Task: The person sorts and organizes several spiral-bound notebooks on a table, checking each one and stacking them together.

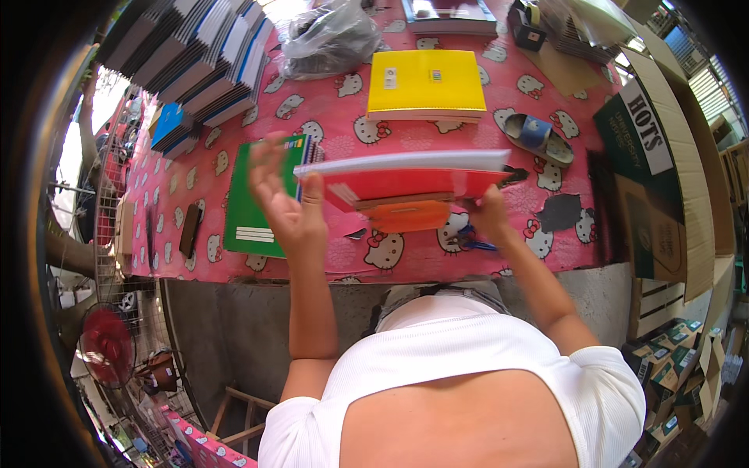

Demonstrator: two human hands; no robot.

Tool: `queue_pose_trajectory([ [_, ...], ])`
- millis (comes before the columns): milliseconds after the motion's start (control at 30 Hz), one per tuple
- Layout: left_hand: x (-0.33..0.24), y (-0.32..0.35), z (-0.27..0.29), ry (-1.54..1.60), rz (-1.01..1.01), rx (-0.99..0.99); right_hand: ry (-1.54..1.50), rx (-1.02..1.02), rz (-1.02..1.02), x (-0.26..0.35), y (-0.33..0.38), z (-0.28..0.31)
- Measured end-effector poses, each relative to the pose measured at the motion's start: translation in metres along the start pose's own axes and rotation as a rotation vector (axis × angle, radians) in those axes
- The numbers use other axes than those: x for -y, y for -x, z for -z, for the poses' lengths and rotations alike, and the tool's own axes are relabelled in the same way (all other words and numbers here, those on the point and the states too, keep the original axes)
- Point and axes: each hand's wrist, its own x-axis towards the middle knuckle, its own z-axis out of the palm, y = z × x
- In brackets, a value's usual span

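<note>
A red notebook (406,182), its white page edges turned up, is held tilted above the table in front of me. My right hand (492,215) grips it at its right end. At its left corner my left hand (287,204) is raised, fingers spread and blurred, the thumb close to the cover; whether it touches cannot be told. Beneath that hand lies a green spiral notebook (253,199). Below the red notebook shows a flat orange object (409,217), its kind unclear. Farther back rests a yellow notebook (427,84), on what look like more page edges.
Stacks of notebooks (199,58) rise at the far left. A clear plastic bag (330,39) and a tape dispenser (529,25) stand at the back. Right are a slipper (538,139) and a large cardboard box (655,171). A blue tool (474,240) lies near my right hand.
</note>
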Motion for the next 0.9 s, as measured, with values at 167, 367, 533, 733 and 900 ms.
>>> queue_pose_trajectory([
  [167,-0.024,0.052,-0.059,-0.625,-0.304,0.449,0.4,-0.017,0.139,-0.004,0.026,-0.018],
  [367,-0.011,0.053,-0.071,-0.827,-0.339,0.778,0.933,-0.225,0.127,-0.019,-0.017,0.159],
  [533,0.001,0.044,-0.088,-0.476,-0.316,0.572,1.084,-0.282,-0.313,-0.11,-0.003,0.302],
  [733,0.0,0.044,-0.084,-0.531,-0.296,0.478,0.891,-0.475,-0.108,-0.037,-0.024,0.269],
  [900,0.002,0.049,-0.083,-0.457,-0.263,0.493,0.469,-0.047,0.298,0.122,-0.002,0.113],
])
